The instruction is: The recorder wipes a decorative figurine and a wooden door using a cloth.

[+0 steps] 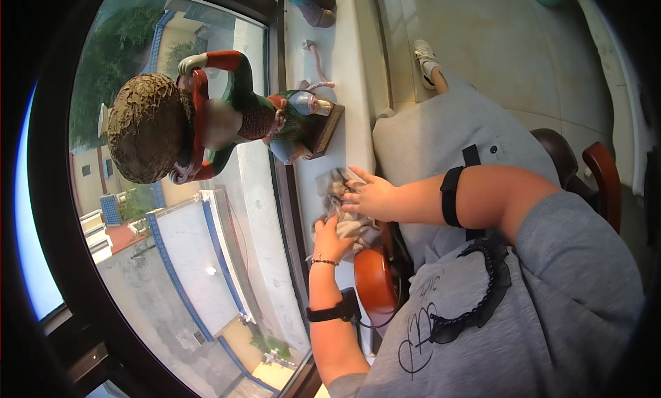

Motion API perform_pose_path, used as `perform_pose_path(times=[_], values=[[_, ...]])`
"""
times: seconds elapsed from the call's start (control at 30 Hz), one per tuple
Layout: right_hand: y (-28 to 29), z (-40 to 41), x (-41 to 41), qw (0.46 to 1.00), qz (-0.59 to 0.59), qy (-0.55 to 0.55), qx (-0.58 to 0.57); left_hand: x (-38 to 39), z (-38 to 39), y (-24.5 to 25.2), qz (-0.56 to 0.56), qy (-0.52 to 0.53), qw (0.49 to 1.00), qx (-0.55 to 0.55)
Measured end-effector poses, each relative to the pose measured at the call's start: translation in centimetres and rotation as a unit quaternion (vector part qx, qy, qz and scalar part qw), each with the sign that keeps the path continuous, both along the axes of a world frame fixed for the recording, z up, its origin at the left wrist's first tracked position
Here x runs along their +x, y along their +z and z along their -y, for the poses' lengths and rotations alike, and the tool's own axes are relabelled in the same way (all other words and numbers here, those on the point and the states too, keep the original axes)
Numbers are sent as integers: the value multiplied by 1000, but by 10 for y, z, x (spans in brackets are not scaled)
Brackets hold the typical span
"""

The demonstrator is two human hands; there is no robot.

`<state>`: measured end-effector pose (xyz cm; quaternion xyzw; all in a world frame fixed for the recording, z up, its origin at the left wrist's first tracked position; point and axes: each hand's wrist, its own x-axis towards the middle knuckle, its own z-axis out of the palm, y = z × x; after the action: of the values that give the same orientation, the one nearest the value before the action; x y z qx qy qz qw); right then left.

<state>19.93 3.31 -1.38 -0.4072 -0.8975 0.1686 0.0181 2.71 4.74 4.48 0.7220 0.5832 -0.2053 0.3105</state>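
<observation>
A crumpled grey-beige cloth (356,225) lies bunched on the white windowsill (356,134). My left hand (332,240) is at its lower part, with fingers bent into the folds and the thumb on the right. My right hand (371,196) reaches in from the right, palm down, its fingers spread and their tips touching the cloth; whether they pinch it cannot be told. Just above the cloth a large painted figurine (248,114) with brown textured hair, green sleeves and red cuffs stands on a dark base (328,132) that bears writing.
Along the sill lie a pinkish cord (319,65) and part of another figurine (315,8). A dark-framed window (206,263) runs beside it. A glossy reddish-brown chair armrest (373,279) is near my left forearm; another curved wooden part (601,181) stands behind me. Floor tiles (480,41) show beyond my legs.
</observation>
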Motion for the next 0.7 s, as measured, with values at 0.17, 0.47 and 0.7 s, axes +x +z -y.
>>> perform_pose_path(times=[0.17,0.47,0.7], values=[[-6,-13,37,995,-16,-90,36,50,-42,-7,7,-40,999,32],[-4,-50,98,973,-59,-220,-24,137,-76,-19,-48,-103,979,167],[22,-48,93,969,-65,-175,-160,116,-61,-5,17,-106,988,116]])
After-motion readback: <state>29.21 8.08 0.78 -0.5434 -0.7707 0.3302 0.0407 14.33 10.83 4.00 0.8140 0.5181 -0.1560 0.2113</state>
